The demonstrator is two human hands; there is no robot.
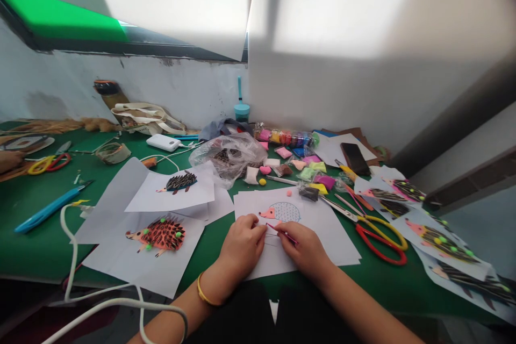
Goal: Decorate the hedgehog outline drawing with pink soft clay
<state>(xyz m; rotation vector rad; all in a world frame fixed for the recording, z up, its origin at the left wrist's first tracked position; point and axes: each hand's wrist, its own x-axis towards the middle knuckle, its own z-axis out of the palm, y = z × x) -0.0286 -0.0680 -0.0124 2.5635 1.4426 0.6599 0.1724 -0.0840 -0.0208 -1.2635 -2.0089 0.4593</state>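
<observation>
The right hand (305, 250) pinches a pink pencil (283, 234) over a white sheet (322, 231) at lower centre, below a sketched hedgehog (281, 212), while the loosely curled left hand (242, 244) rests on the paper. Red-and-yellow scissors (381, 239) lie to the right; packets of modelling clay (286, 137) sit farther off, at upper centre.

White paper sheet (322, 236), bearing a pink-faced, blue-dotted hedgehog outline (281, 212), lies flat; slim pink pen (282, 233) angles across it.
</observation>
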